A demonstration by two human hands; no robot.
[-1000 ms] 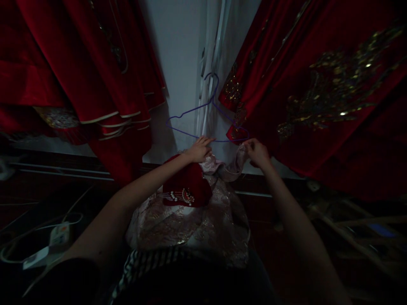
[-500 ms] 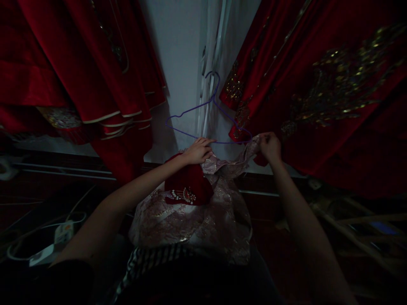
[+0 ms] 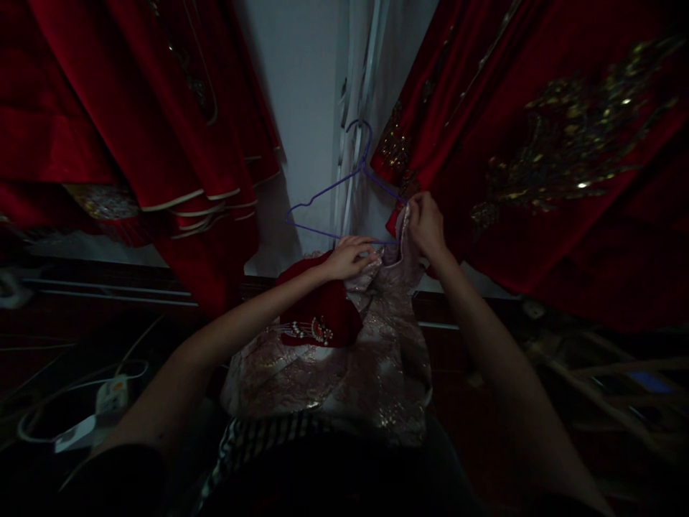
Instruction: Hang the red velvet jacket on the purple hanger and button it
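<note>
A thin purple wire hanger (image 3: 323, 194) hangs in front of the white wall. My left hand (image 3: 347, 257) grips its bottom bar, fingers closed round the wire. My right hand (image 3: 426, 224) is closed on the shoulder edge of a pale pink brocade garment (image 3: 344, 366) and holds it up against the hanger's right end. The garment drapes down over my lap. A red velvet piece with pearl trim (image 3: 315, 310) lies on top of it, under my left wrist.
Red embroidered robes hang on the left (image 3: 134, 122) and right (image 3: 549, 158), close to both arms. A white power strip with cables (image 3: 110, 395) lies on the dark floor at lower left. A wooden frame (image 3: 603, 373) sits at lower right.
My right hand has lifted the pink garment's edge up and leftward to the hanger's right end. My left hand stayed on the bottom bar.
</note>
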